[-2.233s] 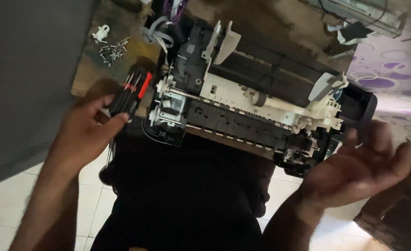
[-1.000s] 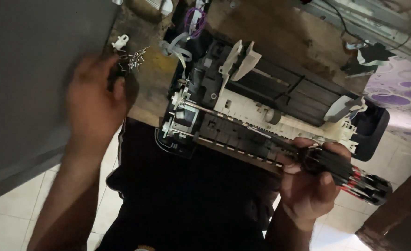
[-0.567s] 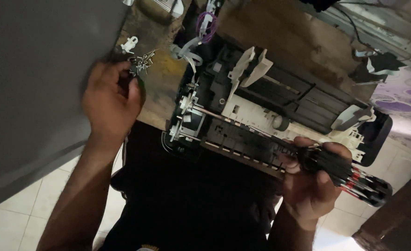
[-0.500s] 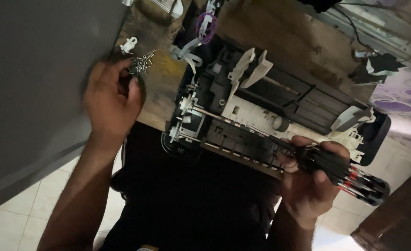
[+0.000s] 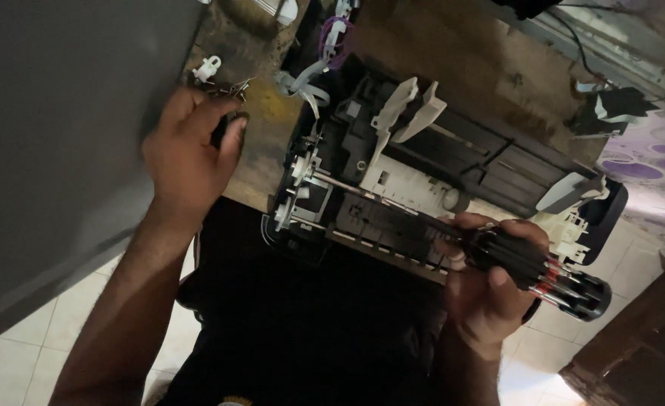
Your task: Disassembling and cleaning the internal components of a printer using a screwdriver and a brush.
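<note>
A stripped-down printer (image 5: 423, 180), cover off and white and black innards bare, sits at the near edge of a worn wooden bench (image 5: 453, 68). The right hand (image 5: 490, 293) is wrapped tight around a screwdriver (image 5: 528, 263) with a black and red handle, its shaft lying along the printer's front rail. The left hand (image 5: 186, 154) is curled over small screws (image 5: 227, 90) near the bench's left edge; whether it grips one I cannot tell. Looks like mid-teardown: the tip wants seating on a screw next. Pale tiled floor (image 5: 16, 353) below.

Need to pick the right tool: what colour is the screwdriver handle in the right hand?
Black with red stripes, seen in the head view: the screwdriver is gripped in the right hand.
</note>
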